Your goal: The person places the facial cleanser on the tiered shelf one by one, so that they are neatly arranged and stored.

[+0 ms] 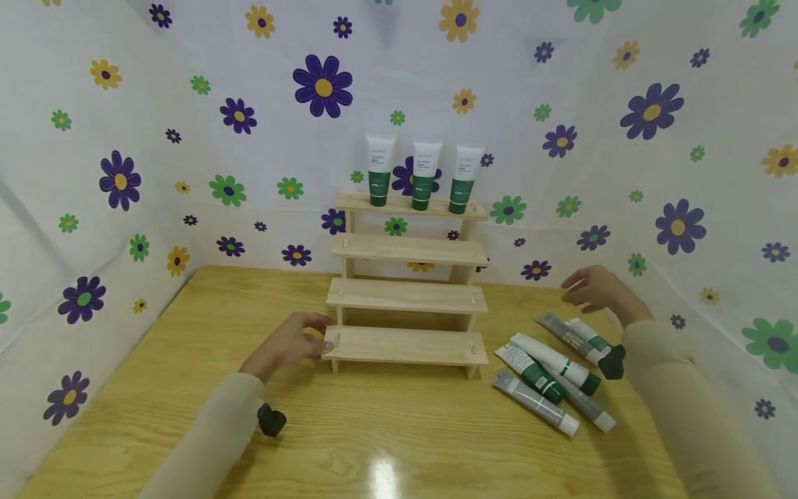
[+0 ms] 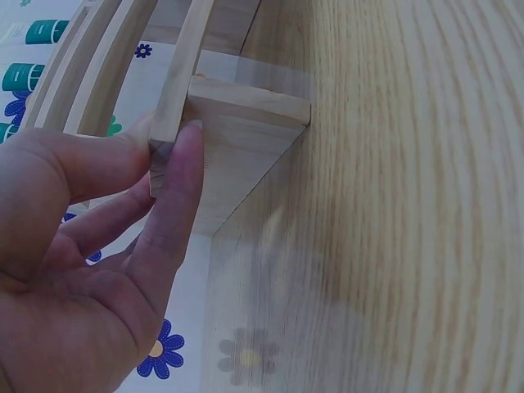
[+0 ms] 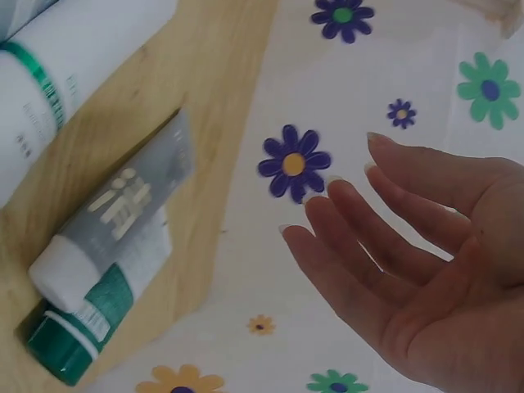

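My left hand (image 1: 290,345) pinches the left end of the lowest step of a pale wooden stepped rack (image 1: 405,344). In the left wrist view, the thumb lies on one face of the board (image 2: 182,86) and fingers on the other. My right hand (image 1: 595,287) hovers with relaxed, bent fingers and nothing in it, behind a loose pile of squeeze tubes. Among them are a white and green tube (image 1: 533,374), a grey tube with a white cap (image 1: 536,402), and another grey tube (image 3: 123,196) lying over a white and green one (image 3: 102,319).
Three white and green tubes, the left (image 1: 379,173), middle (image 1: 426,177) and right (image 1: 465,180), stand on their caps on the top step. The wooden table (image 1: 349,436) is enclosed by flower-patterned white cloth (image 1: 399,83) at the back and sides.
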`<state>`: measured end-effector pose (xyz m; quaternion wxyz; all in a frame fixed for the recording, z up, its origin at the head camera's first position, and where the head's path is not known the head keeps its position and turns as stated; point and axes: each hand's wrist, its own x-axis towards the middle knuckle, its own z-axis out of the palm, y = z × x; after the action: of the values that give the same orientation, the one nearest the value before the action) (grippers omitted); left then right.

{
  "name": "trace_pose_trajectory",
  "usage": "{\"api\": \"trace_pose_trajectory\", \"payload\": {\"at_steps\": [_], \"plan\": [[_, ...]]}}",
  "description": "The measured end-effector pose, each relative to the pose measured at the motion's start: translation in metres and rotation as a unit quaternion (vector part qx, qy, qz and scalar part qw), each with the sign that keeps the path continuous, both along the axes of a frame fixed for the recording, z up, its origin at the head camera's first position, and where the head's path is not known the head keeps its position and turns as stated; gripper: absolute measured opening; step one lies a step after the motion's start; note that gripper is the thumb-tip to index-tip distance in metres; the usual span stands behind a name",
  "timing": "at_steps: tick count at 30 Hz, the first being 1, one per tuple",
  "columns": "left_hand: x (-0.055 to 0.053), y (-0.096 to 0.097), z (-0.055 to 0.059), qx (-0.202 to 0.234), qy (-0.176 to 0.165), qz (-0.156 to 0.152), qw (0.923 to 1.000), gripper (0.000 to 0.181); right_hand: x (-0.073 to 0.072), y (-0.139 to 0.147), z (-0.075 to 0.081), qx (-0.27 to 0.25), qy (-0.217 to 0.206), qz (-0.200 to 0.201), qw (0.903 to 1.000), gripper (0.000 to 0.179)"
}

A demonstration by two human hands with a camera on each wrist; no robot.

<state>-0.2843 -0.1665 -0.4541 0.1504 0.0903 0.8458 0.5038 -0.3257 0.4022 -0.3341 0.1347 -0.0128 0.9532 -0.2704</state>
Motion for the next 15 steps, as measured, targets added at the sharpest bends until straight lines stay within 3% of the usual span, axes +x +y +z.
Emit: {"api": "trace_pose_trajectory", "payload": {"at_steps": [7, 15], "plan": [[0.000, 0.000, 0.001, 0.004, -0.006, 0.003, 1.0000, 0.050, 0.006, 0.015, -0.016, 0.027, -0.067, 0.023, 0.9971, 0.048], [0.000, -0.001, 0.000, -0.005, -0.002, 0.001, 1.0000, 0.050, 0.009, 0.026, -0.041, 0.042, -0.087, 0.018, 0.9952, 0.044]]}}
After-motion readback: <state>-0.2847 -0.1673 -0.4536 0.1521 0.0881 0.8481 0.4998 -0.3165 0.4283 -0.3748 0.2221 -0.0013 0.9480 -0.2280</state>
